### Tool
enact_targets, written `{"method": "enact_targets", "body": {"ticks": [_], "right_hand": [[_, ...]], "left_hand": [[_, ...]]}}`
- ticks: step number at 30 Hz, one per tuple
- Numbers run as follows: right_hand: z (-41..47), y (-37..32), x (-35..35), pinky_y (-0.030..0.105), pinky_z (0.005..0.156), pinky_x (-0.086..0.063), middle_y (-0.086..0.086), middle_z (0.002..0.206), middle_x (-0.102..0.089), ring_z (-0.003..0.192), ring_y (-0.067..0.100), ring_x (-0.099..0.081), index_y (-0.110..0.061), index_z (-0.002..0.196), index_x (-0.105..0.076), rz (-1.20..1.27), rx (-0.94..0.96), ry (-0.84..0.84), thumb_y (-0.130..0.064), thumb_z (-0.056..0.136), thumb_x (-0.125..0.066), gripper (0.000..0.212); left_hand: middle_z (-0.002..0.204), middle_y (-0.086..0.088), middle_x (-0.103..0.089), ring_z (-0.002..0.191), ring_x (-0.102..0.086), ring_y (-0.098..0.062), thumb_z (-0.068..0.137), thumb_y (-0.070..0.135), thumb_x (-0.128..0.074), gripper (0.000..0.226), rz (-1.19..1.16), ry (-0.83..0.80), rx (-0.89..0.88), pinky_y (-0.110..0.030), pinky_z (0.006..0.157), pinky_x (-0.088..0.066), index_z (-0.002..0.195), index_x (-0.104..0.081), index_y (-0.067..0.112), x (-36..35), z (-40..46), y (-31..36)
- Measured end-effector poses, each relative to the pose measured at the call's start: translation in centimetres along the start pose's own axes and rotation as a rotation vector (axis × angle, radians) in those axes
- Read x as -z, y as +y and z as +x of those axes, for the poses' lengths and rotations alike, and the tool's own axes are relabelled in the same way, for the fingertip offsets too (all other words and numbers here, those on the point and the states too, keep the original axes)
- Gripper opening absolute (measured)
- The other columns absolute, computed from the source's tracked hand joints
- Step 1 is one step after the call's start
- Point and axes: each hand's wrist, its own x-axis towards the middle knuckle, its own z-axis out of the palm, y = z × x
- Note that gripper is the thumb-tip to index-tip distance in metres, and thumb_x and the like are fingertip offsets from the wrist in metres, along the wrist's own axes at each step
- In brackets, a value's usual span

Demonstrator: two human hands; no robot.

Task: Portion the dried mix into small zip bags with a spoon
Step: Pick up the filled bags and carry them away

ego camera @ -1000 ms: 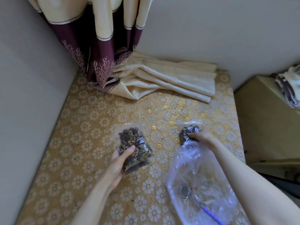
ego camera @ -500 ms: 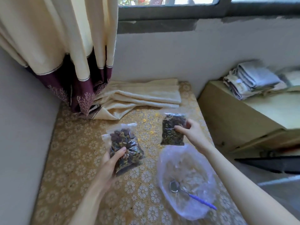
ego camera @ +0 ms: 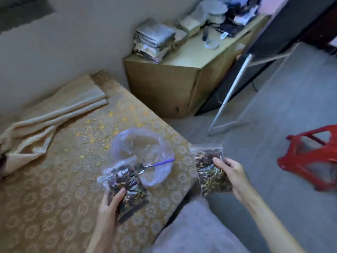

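Over the gold-patterned tabletop (ego camera: 54, 179), your left hand (ego camera: 109, 207) has fingers and thumb wrapped round a filled zip bag (ego camera: 125, 187), held w/ its lower end low over the surface. Your right hand (ego camera: 231, 178) grips a 2nd filled bag (ego camera: 207, 172) off the table's edge, above the floor. Between them, the large clear bag (ego camera: 155, 143) lies open on the table w/ the purple-handled spoon (ego camera: 156, 164) inside.

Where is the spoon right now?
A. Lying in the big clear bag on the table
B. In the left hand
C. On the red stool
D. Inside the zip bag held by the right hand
A: the spoon lies in the big clear bag on the table, purple handle pointing right, while the left hand and right hand each grip a filled zip bag.
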Motion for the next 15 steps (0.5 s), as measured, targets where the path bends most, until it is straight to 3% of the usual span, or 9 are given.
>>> {"method": "enact_targets", "body": {"ticks": [4, 7, 10, 13, 15], "right_hand": [[-3.3, 3.7, 7.2, 0.032, 0.066, -0.057, 0.006, 0.077, -0.073, 0.069, 0.015, -0.069, -0.007, 0.082, -0.069, 0.232, -0.070, 0.284, -0.020, 0.085, -0.064, 0.014], [-4.5, 5.6, 11.2, 0.039, 0.075, -0.056, 0.011, 0.084, -0.073, 0.076, 0.022, -0.068, -0.003, 0.092, -0.068, 0.375, -0.133, 0.424, -0.017, 0.088, -0.061, 0.016], [-3.9, 6.3, 15.0, 0.038, 0.073, -0.056, 0.012, 0.085, -0.072, 0.076, 0.023, -0.068, -0.003, 0.091, -0.067, 0.446, -0.161, 0.519, -0.016, 0.089, -0.060, 0.015], [-1.7, 6.3, 19.4, 0.029, 0.058, -0.058, 0.006, 0.077, -0.073, 0.066, 0.015, -0.069, -0.006, 0.087, -0.067, 0.484, -0.182, 0.572, -0.016, 0.089, -0.061, 0.013], [0.2, 5.6, 23.0, 0.031, 0.061, -0.057, 0.006, 0.075, -0.072, 0.067, 0.017, -0.068, -0.005, 0.084, -0.066, 0.455, -0.176, 0.606, -0.019, 0.086, -0.063, 0.014]], "left_hand": [[0.097, -0.005, -0.073, 0.081, -0.070, -0.021, 0.056, 0.026, -0.077, 0.055, 0.217, -0.103, 0.039, -0.040, 0.074, -0.052, 0.109, -0.061, 0.024, -4.2, 0.7, -1.0], [0.112, -0.013, -0.066, 0.098, -0.064, -0.030, 0.051, 0.027, -0.082, 0.081, 0.353, -0.163, 0.048, -0.044, 0.091, -0.047, 0.126, -0.053, 0.018, -7.9, 1.6, -0.8], [0.117, -0.016, -0.061, 0.104, -0.061, -0.031, 0.049, 0.026, -0.084, 0.096, 0.435, -0.181, 0.060, -0.040, 0.090, -0.045, 0.135, -0.043, 0.010, -12.7, 2.5, -0.5], [0.121, -0.018, -0.060, 0.106, -0.060, -0.034, 0.057, 0.031, -0.080, 0.091, 0.469, -0.201, 0.077, -0.049, 0.096, -0.043, 0.136, -0.041, 0.010, -18.9, 3.8, -0.9], [0.112, -0.016, -0.066, 0.095, -0.066, -0.032, 0.064, 0.028, -0.074, 0.073, 0.483, -0.236, 0.064, -0.045, 0.084, -0.053, 0.130, -0.047, 0.011, -24.2, 4.4, -1.4]]}}
